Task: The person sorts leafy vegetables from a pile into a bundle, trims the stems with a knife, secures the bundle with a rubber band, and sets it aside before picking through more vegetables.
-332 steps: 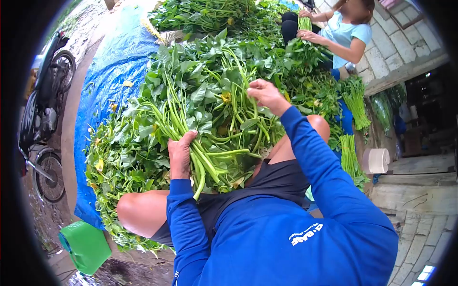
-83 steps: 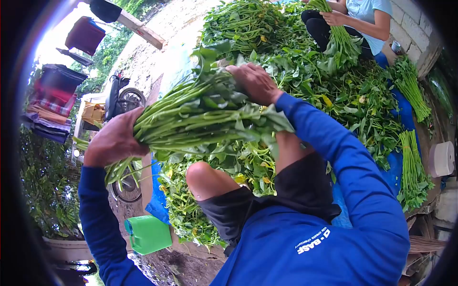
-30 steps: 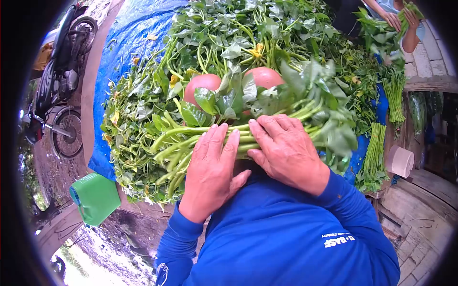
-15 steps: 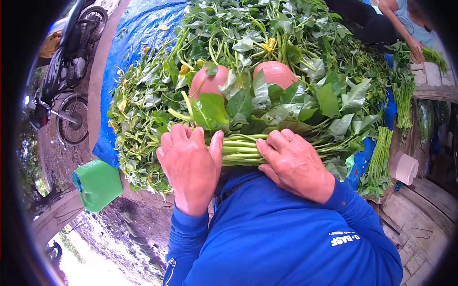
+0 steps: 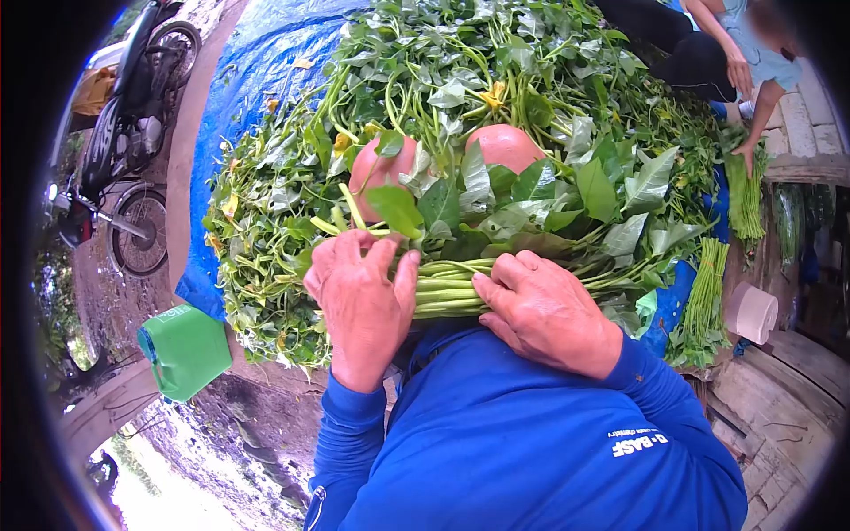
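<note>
A bunch of long green leafy stems (image 5: 445,290) lies across my lap, its leaves fanning out to the right. My left hand (image 5: 361,305) is closed around the cut-end side of the bunch, with a few thick stem ends poking up past its fingers. Farther right, my right hand (image 5: 551,308) grips the same stems, thumb on top and fingers curled over. Both palms are hidden. Beyond the bunch, my bare knees (image 5: 503,148) show among a large heap of leafy greens (image 5: 549,62).
Blue tarp (image 5: 261,75) lies under the heap. On the right are a tied bundle of greens (image 5: 704,292), another bundle (image 5: 749,199) under a co-worker's hand (image 5: 748,155), and a pale pink roll (image 5: 751,312). At left stand a green plastic container (image 5: 188,354) and a motorbike (image 5: 128,146).
The co-worker's hand has lowered a bundle of greens onto the right side, and their other arm has shifted. My hands keep their hold on the stems, the left having moved slightly.
</note>
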`<action>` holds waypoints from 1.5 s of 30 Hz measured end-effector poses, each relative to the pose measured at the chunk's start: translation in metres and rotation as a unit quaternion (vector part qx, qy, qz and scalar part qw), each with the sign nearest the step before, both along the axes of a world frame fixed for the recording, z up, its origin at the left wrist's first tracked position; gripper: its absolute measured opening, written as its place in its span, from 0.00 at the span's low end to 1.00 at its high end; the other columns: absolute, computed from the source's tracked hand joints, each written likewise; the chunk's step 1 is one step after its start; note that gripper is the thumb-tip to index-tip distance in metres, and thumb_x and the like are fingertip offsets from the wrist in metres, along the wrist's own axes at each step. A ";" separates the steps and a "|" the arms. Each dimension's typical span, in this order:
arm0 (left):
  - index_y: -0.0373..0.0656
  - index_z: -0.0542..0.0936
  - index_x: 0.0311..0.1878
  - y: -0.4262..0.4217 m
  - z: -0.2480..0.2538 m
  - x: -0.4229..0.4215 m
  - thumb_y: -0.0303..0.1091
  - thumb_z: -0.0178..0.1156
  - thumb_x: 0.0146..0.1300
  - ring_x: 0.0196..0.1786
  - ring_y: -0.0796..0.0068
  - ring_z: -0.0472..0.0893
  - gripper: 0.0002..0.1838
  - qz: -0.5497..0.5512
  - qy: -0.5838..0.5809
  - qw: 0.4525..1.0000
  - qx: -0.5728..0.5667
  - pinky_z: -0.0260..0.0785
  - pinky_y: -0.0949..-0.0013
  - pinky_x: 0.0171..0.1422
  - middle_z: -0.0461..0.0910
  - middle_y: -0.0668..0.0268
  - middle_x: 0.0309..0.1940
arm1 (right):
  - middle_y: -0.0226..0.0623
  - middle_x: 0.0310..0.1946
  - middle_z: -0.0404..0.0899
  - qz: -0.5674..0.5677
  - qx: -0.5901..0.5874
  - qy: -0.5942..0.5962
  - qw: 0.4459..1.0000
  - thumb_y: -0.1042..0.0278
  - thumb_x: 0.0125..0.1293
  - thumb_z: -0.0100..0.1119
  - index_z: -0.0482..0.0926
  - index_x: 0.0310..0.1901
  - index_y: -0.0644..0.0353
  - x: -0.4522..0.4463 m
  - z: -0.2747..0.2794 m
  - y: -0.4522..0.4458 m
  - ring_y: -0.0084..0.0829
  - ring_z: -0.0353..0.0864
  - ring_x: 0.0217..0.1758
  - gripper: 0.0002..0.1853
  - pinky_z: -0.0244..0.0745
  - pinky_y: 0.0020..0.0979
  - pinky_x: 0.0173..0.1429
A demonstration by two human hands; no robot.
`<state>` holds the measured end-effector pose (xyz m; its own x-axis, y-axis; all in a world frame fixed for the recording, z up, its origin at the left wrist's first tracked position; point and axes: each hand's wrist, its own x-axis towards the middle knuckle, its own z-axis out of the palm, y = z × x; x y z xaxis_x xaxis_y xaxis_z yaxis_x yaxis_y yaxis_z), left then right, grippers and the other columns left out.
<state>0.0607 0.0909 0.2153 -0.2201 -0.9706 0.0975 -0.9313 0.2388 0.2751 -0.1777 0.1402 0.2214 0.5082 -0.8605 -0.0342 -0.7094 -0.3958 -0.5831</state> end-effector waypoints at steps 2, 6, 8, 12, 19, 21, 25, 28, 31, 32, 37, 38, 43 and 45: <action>0.48 0.93 0.52 0.003 0.003 0.003 0.44 0.76 0.69 0.68 0.52 0.77 0.14 -0.032 0.009 0.999 0.009 0.62 0.47 0.72 0.88 0.64 0.58 | 0.42 0.47 0.78 0.000 0.002 -0.003 1.000 0.63 0.62 0.78 0.84 0.59 0.67 -0.001 0.001 -0.001 0.44 0.81 0.51 0.26 0.81 0.44 0.57; 0.51 0.91 0.59 0.011 -0.006 0.004 0.42 0.70 0.75 0.81 0.53 0.72 0.15 -0.084 -0.009 0.996 0.014 0.48 0.40 0.86 0.89 0.67 0.65 | 0.43 0.48 0.79 0.024 0.042 0.032 0.998 0.66 0.64 0.74 0.83 0.60 0.67 0.002 0.010 -0.007 0.44 0.81 0.52 0.24 0.81 0.44 0.57; 0.52 0.90 0.62 0.012 -0.012 0.008 0.42 0.68 0.75 0.85 0.56 0.70 0.16 -0.135 -0.004 0.991 0.012 0.39 0.35 0.91 0.89 0.67 0.66 | 0.47 0.55 0.81 0.033 -0.025 -0.051 0.998 0.70 0.66 0.70 0.81 0.64 0.67 0.015 0.013 -0.015 0.47 0.82 0.60 0.26 0.80 0.44 0.63; 0.50 0.84 0.71 0.014 -0.024 0.019 0.34 0.66 0.72 0.85 0.56 0.71 0.24 -0.184 0.063 0.978 0.075 0.27 0.29 0.92 0.83 0.63 0.74 | 0.52 0.73 0.78 0.095 -0.089 -0.135 0.982 0.75 0.64 0.65 0.77 0.75 0.62 0.039 0.007 -0.045 0.51 0.77 0.78 0.35 0.71 0.50 0.80; 0.40 0.82 0.66 0.032 -0.002 0.016 0.40 0.70 0.76 0.72 0.46 0.81 0.21 -0.059 0.061 0.994 0.073 0.71 0.44 0.77 0.86 0.52 0.64 | 0.29 0.43 0.80 0.069 -0.143 0.075 0.984 0.66 0.67 0.64 0.86 0.54 0.52 0.010 -0.028 -0.050 0.34 0.82 0.51 0.15 0.74 0.42 0.56; 0.37 0.82 0.65 0.040 -0.002 0.012 0.39 0.70 0.75 0.70 0.44 0.82 0.22 -0.033 0.046 0.996 0.071 0.72 0.46 0.76 0.87 0.49 0.62 | 0.32 0.43 0.78 0.047 -0.128 0.075 0.988 0.66 0.67 0.62 0.84 0.51 0.54 0.010 -0.031 -0.036 0.36 0.81 0.50 0.12 0.73 0.41 0.49; 0.39 0.85 0.62 0.038 0.017 0.021 0.36 0.71 0.74 0.70 0.45 0.83 0.18 -0.085 0.079 0.989 0.092 0.74 0.47 0.75 0.87 0.50 0.61 | 0.32 0.43 0.78 0.008 -0.132 0.046 0.990 0.67 0.66 0.62 0.83 0.52 0.55 0.011 -0.029 -0.026 0.36 0.80 0.50 0.14 0.73 0.40 0.50; 0.39 0.87 0.58 0.022 0.066 0.030 0.33 0.72 0.72 0.67 0.49 0.85 0.15 -0.102 0.120 0.984 0.083 0.78 0.53 0.67 0.89 0.53 0.58 | 0.32 0.44 0.78 -0.012 -0.131 0.054 0.990 0.67 0.67 0.62 0.83 0.54 0.56 0.013 -0.030 -0.023 0.36 0.81 0.50 0.15 0.73 0.40 0.51; 0.39 0.89 0.55 0.002 0.085 0.016 0.29 0.72 0.71 0.58 0.50 0.88 0.12 -0.024 0.158 0.987 0.028 0.81 0.56 0.60 0.89 0.53 0.54 | 0.32 0.48 0.83 0.002 -0.115 0.084 0.990 0.69 0.64 0.67 0.85 0.58 0.56 0.013 -0.025 -0.023 0.36 0.82 0.48 0.19 0.75 0.39 0.50; 0.39 0.89 0.56 -0.010 0.084 0.013 0.29 0.72 0.71 0.55 0.51 0.89 0.13 -0.046 0.142 0.988 0.028 0.81 0.56 0.59 0.89 0.53 0.54 | 0.32 0.49 0.83 0.000 -0.116 0.080 0.990 0.69 0.64 0.67 0.85 0.57 0.56 0.013 -0.024 -0.023 0.36 0.82 0.48 0.19 0.76 0.40 0.51; 0.38 0.89 0.54 -0.039 0.031 -0.007 0.30 0.71 0.71 0.50 0.51 0.88 0.11 -0.148 0.071 0.984 0.074 0.79 0.53 0.56 0.88 0.56 0.49 | 0.37 0.50 0.83 -0.031 -0.137 0.019 0.990 0.69 0.64 0.67 0.86 0.57 0.57 0.009 -0.025 -0.015 0.40 0.84 0.51 0.19 0.79 0.43 0.55; 0.39 0.89 0.54 -0.043 0.020 -0.008 0.30 0.71 0.71 0.51 0.50 0.87 0.11 -0.155 0.077 0.983 0.066 0.79 0.52 0.56 0.88 0.56 0.49 | 0.37 0.50 0.82 -0.038 -0.144 0.008 0.989 0.70 0.64 0.68 0.86 0.57 0.58 0.006 -0.027 -0.013 0.40 0.84 0.50 0.18 0.79 0.42 0.55; 0.37 0.87 0.57 -0.046 0.014 -0.006 0.34 0.73 0.69 0.58 0.49 0.85 0.17 -0.183 0.110 0.962 0.172 0.78 0.51 0.62 0.86 0.54 0.53 | 0.38 0.48 0.81 -0.091 -0.154 -0.067 0.982 0.74 0.62 0.74 0.89 0.53 0.59 0.000 -0.036 -0.005 0.40 0.84 0.46 0.17 0.80 0.41 0.51; 0.36 0.87 0.59 -0.046 0.010 0.003 0.36 0.74 0.67 0.60 0.48 0.84 0.21 -0.242 0.179 0.925 0.231 0.77 0.51 0.66 0.85 0.52 0.55 | 0.36 0.46 0.80 -0.092 -0.149 -0.068 0.982 0.73 0.62 0.71 0.88 0.51 0.58 -0.001 -0.038 -0.004 0.39 0.83 0.47 0.15 0.78 0.40 0.49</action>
<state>0.0641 0.0454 0.2258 -0.6738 -0.7230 -0.1524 -0.5759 0.3847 0.7214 -0.1791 0.1363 0.1831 0.3264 -0.8997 0.2899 -0.7088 -0.4359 -0.5546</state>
